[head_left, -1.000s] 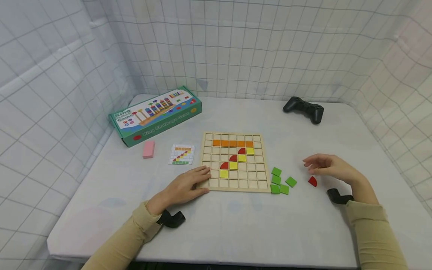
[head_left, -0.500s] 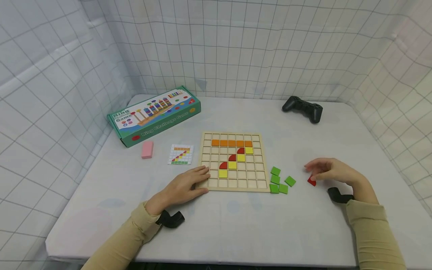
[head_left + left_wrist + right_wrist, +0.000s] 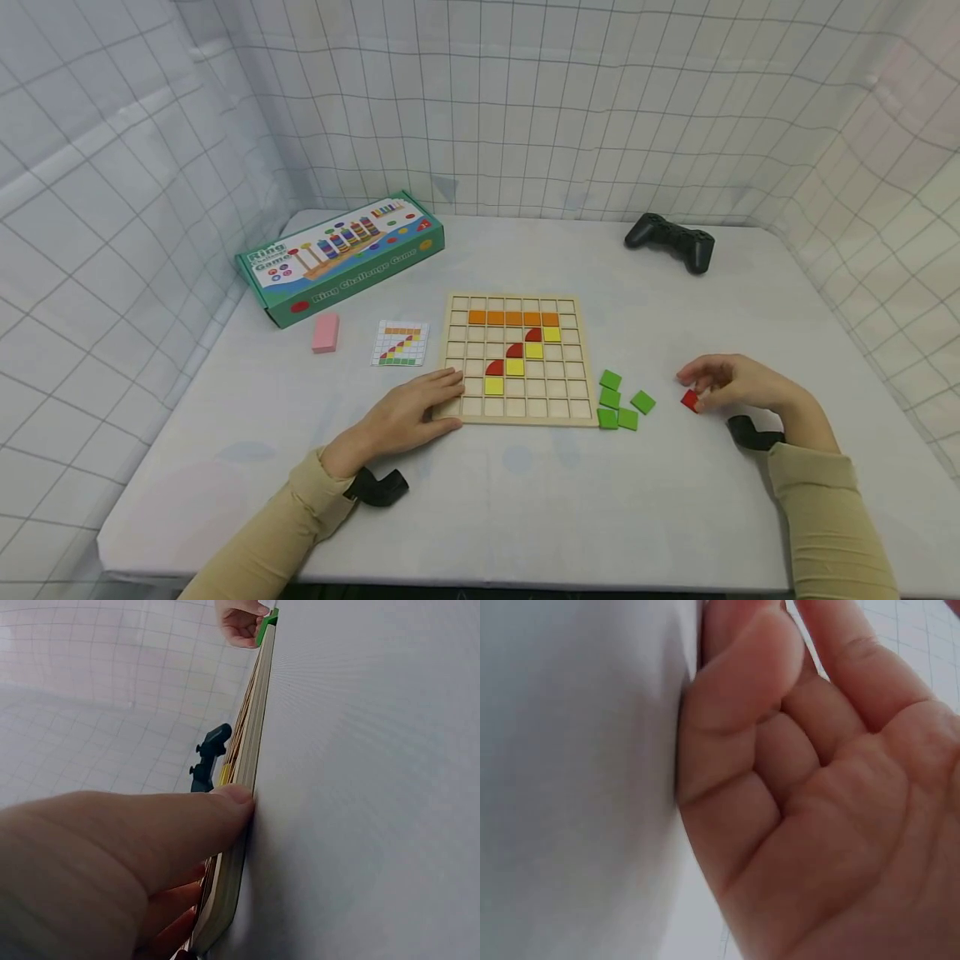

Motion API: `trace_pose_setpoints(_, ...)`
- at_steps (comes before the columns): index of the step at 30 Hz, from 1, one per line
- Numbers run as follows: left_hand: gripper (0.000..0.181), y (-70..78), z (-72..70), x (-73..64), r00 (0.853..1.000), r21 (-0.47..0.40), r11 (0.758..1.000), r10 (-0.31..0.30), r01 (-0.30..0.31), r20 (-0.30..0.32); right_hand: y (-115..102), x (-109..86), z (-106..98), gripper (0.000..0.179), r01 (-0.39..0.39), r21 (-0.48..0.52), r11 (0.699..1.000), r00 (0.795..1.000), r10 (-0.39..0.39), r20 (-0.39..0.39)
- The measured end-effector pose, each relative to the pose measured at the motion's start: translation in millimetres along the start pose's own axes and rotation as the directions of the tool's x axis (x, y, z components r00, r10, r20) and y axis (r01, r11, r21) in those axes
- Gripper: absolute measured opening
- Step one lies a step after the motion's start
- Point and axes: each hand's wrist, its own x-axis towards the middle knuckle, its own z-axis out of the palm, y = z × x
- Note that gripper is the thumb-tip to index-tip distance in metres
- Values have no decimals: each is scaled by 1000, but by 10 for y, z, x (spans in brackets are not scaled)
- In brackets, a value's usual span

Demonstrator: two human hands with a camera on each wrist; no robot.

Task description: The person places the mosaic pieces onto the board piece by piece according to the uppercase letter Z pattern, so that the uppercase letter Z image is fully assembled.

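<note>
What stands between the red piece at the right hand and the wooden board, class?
Five flat green tiles lie between the red piece and the right edge of the board; nothing taller is visible there.

A red piece (image 3: 689,401), perhaps tilted, is right of the flat, gridded wooden board (image 3: 537,389).

Matt wooden board (image 3: 557,389), dark plastic controller (image 3: 670,242), cloth-covered tabletop (image 3: 525,517)

Grid-patterned walls (image 3: 525,108), white table (image 3: 525,517)
</note>
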Motion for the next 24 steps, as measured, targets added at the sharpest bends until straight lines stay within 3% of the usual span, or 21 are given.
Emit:
trace_pose_setpoints(12, 59, 15, -6, -1, 999, 23, 1000, -6, 6, -38, -60, -5, 21, 39, -8, -37, 999, 1000, 8, 5)
trace_pose_setpoints(24, 63, 26, -7, -5, 999, 55, 998, -39, 40, -25, -115, -26, 24, 38, -126, -125, 984, 992, 124, -20)
